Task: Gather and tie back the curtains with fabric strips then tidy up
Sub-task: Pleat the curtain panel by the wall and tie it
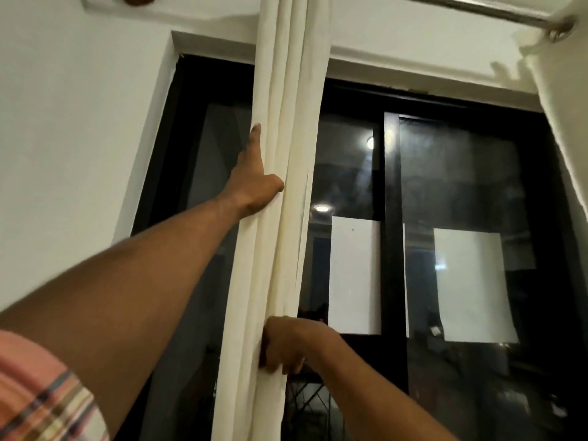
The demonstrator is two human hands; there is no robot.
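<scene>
Across the whole back, a dark window (pixel 461 186) in black frames, with white wall (pixel 79 122) to its left and a metal rod (pixel 477 7) slanting over the top right. Before the left pane, hanging straight down, the gathered curtain (pixel 286 90), long axis vertical, folds pressed into one narrow column. At the far right edge, a second curtain (pixel 563 90), loose and well apart. High on the column, the left hand (pixel 254 183): one digit stretched up along the left fold, the rest tucked into the cloth, seemingly holding it. Lower down, the right hand (pixel 281 345), fingers (pixel 270 361) clenched round the bundle, probably nearer the tie point. Between the two hands, a straight bare stretch of bundle. No fabric strip in view; probably calls for freeing one hand, likely the left, to fetch it. Open room on both sides of the column, glass close behind.
</scene>
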